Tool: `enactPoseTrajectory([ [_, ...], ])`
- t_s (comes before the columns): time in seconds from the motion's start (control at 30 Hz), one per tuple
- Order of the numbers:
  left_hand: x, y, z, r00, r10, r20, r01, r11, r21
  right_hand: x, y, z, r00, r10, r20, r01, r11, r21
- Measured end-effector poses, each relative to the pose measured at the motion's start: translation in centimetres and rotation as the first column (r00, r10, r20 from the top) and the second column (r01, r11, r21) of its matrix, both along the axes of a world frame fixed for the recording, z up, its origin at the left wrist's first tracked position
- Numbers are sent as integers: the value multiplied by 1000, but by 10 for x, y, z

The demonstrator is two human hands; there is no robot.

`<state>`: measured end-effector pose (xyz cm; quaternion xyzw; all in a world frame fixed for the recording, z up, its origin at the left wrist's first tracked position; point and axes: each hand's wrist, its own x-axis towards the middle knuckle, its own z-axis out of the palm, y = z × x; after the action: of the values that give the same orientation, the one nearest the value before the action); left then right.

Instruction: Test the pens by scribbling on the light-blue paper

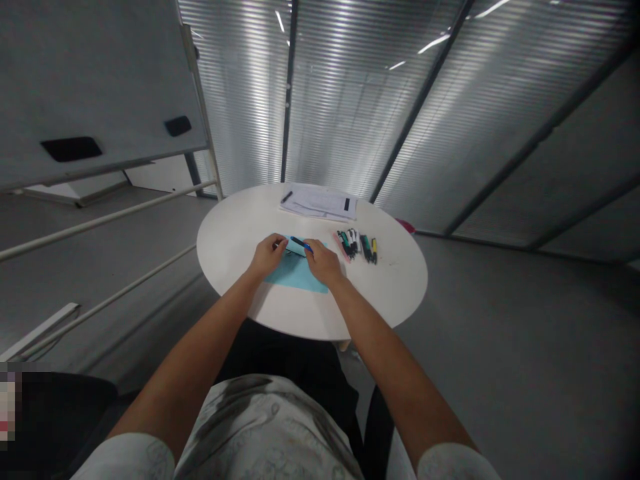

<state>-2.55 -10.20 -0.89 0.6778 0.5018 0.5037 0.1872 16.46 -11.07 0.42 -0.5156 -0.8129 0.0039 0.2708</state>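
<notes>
A light blue sheet of paper [295, 273] lies on the round white table [235, 233] in front of me. My left hand [267, 255] rests on the sheet's left far corner with its fingers curled against it. My right hand [323, 260] is closed round a blue pen [301, 243], whose tip points left over the far edge of the sheet. The two hands almost meet above the paper.
Several markers [357, 245] lie in a row right of the sheet. A stack of white papers [320, 201] with a black pen [287, 197] sits at the table's far side. A whiteboard on a stand [95, 87] is at the left; ribbed glass walls behind.
</notes>
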Motion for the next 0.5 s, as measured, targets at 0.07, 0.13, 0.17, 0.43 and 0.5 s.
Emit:
enactPoseTrajectory([
  [0.07,0,-1,1,1000,0,7,0,1000,-19,0,-1,1,998,-31,50,31,999,-12],
  [0.13,-1,-1,0,1000,-13,-9,12,999,-35,0,-2,3,994,-46,103,49,998,-25],
  [0.17,-1,-1,0,1000,-21,-19,20,999,-43,0,-2,3,991,-47,125,51,998,-30],
  [0.43,-5,2,-4,996,-55,70,60,996,-68,3,0,4,983,-90,158,92,996,-6],
  [0.5,-5,2,-4,992,-43,123,54,995,-89,4,0,5,982,-105,156,106,994,1],
])
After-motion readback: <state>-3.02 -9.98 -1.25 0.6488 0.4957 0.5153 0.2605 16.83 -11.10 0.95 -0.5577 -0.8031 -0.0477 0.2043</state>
